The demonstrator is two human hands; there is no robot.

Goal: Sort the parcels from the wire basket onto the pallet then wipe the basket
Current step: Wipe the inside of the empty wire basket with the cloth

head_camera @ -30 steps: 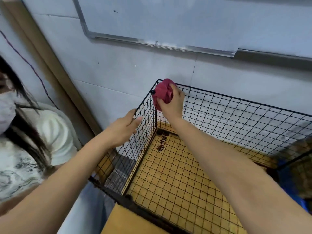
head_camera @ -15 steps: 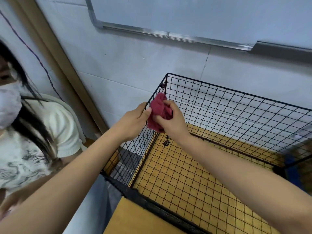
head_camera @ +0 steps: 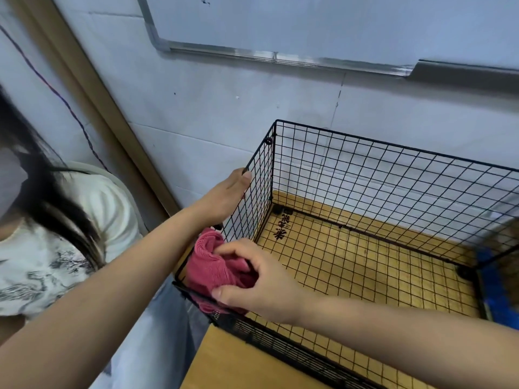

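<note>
A black wire basket [head_camera: 393, 175] stands on a yellow wooden surface against the white wall, with no parcels showing inside. My right hand [head_camera: 258, 282] grips a crumpled red cloth [head_camera: 213, 265] and holds it against the basket's near left corner, at the top rim. My left hand [head_camera: 227, 195] lies flat against the outside of the left wire panel, fingers straight, fingertips near the upper edge.
A person in a white printed shirt [head_camera: 56, 248] sits close on the left. A wooden door frame [head_camera: 92, 96] runs diagonally behind them. A whiteboard rail [head_camera: 280, 58] hangs on the wall above. Something blue [head_camera: 500, 293] lies past the basket's right end.
My right hand has slid the red cloth down along the left panel's rim from the far corner to the near corner. My left hand stays against the left panel's outside.
</note>
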